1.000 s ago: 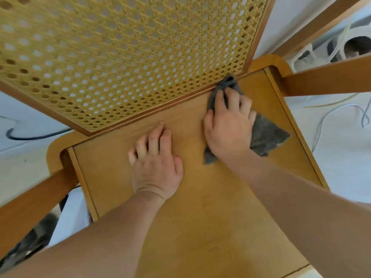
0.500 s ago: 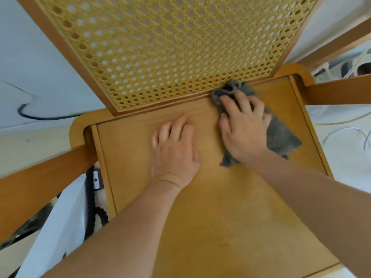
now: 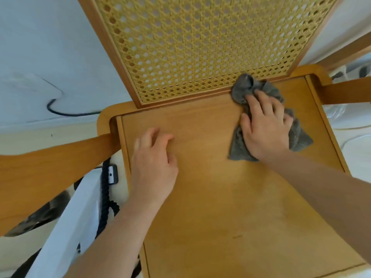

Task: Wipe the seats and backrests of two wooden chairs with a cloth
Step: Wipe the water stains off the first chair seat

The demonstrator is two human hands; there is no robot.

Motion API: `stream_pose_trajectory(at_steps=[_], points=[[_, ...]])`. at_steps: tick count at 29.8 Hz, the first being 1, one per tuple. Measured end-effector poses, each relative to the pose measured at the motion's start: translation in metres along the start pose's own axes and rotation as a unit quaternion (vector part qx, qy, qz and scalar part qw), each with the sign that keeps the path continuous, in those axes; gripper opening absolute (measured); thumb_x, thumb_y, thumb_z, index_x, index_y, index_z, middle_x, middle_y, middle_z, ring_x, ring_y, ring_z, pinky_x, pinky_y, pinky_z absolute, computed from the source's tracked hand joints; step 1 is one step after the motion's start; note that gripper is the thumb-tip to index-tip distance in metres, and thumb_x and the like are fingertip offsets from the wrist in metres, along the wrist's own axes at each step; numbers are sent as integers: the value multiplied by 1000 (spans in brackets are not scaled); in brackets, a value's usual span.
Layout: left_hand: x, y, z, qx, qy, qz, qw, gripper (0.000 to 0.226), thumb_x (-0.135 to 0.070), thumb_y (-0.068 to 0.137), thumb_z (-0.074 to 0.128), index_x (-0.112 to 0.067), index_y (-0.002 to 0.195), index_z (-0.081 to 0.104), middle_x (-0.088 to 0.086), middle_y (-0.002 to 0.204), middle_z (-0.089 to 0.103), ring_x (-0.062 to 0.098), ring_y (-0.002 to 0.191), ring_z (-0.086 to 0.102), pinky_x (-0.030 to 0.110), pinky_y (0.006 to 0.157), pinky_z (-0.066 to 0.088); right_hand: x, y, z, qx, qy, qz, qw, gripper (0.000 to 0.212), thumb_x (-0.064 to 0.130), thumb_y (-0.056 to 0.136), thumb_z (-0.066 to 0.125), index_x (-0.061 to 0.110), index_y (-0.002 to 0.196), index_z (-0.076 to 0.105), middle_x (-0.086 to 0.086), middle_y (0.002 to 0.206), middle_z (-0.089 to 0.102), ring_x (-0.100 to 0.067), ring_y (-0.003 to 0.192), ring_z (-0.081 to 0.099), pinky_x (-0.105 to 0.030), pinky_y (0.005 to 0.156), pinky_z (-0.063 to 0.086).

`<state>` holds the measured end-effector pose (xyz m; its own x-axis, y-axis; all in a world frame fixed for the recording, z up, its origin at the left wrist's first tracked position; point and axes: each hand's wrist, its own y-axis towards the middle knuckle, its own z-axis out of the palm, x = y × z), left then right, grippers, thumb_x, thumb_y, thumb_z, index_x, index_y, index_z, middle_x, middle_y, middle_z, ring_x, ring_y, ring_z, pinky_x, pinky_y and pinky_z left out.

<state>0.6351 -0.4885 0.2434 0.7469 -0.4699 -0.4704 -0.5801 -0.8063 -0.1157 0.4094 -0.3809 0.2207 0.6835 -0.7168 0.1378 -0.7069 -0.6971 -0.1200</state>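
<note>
**Honey-coloured wooden chair seat** (image 3: 210, 187): front edge partly cut off by the frame. The woven cane backrest (image 3: 200, 47) is cut off at the top.

**Crumpled grey cloth** (image 3: 244, 87): laid at the seat's rear right corner against the backrest's lower rail. It is largely covered by the right hand (image 3: 265, 127), which is pressed flat on it, fingers spread.

**Left hand** (image 3: 154, 163): blurred, set near the seat's left edge, fingers loosely bent, nothing held. The hands are kept apart.

**Black cable** (image 3: 66, 113): seen against the white wall (image 3: 50, 37), behind the rear left corner.
</note>
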Motion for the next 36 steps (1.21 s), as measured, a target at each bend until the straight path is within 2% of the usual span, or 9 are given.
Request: stream_pose_trajectory(at_steps=[2, 8, 12, 17, 20, 25, 29, 33, 36], points=[[11, -2, -5, -28, -13, -42, 999, 35, -6, 83, 58, -14, 116, 62, 7, 132, 48, 24, 124, 40, 33, 103, 37, 38, -13, 8, -3, 8, 0, 1000, 53, 43, 102, 29, 24, 151, 26, 5, 160, 20, -23, 146, 15, -50, 106, 21], [37, -24, -5, -69, -5, -79, 995, 35, -9, 91, 52, -11, 127, 54, 7, 142, 42, 25, 130, 39, 32, 101, 37, 149, -60, 26, 82, 17, -325, 942, 54, 42, 102, 20, 26, 152, 27, 11, 160, 19, -16, 148, 13, -42, 104, 17], [41, -36, 3, -71, 28, -76, 994, 39, -18, 93, 49, -9, 131, 48, 8, 143, 39, 27, 131, 36, 35, 100, 38, 107, -28, 18, 98, -24, -443, 891, 55, 49, 100, 15, 35, 153, 19, 14, 161, 16, -11, 148, 12, -39, 101, 26], [36, -41, 20, -91, 33, -97, 991, 43, -17, 95, 39, -8, 138, 38, 10, 148, 31, 26, 137, 25, 31, 106, 28, -9, -22, -5, 53, -45, -115, 991, 57, 50, 98, 18, 31, 152, 23, 8, 160, 21, -16, 148, 14, -47, 107, 25], [38, -40, 21, -99, 48, -88, 990, 47, -19, 92, 34, -6, 137, 38, 12, 147, 32, 27, 136, 26, 31, 106, 28, 34, -53, 9, 10, -11, 27, 1000, 58, 45, 98, 21, 27, 154, 18, 7, 162, 15, -20, 149, 9, -51, 113, 19], [40, -40, 21, -99, 39, -82, 991, 44, -12, 92, 40, -4, 136, 39, 15, 147, 32, 31, 135, 26, 44, 109, 32, 140, -127, 27, 135, 56, -182, 972, 57, 42, 103, 20, 32, 155, 0, 14, 162, -5, -16, 148, -6, -47, 116, -1], [40, -41, 23, -108, 47, -60, 991, 46, -12, 91, 40, -2, 136, 38, 17, 146, 32, 34, 133, 27, 42, 112, 24, 60, -95, 16, 91, -7, -287, 954, 59, 54, 99, 28, 34, 153, 18, 11, 159, 22, -17, 145, 22, -42, 113, 18], [39, -42, 23, -101, 57, -67, 991, 48, -15, 92, 40, -5, 139, 35, 16, 147, 29, 32, 135, 24, 42, 112, 26, -50, -83, -5, 72, -74, -112, 988, 61, 59, 98, 20, 35, 154, 16, 10, 162, 15, -16, 148, 13, -44, 113, 20], [38, -43, 23, -102, 81, -56, 990, 48, -14, 93, 38, -3, 139, 34, 20, 147, 29, 35, 135, 25, 44, 113, 23, -27, -110, 5, 41, -27, 49, 998, 58, 50, 101, 17, 30, 155, 13, 8, 163, 7, -19, 150, 4, -51, 116, 14]])
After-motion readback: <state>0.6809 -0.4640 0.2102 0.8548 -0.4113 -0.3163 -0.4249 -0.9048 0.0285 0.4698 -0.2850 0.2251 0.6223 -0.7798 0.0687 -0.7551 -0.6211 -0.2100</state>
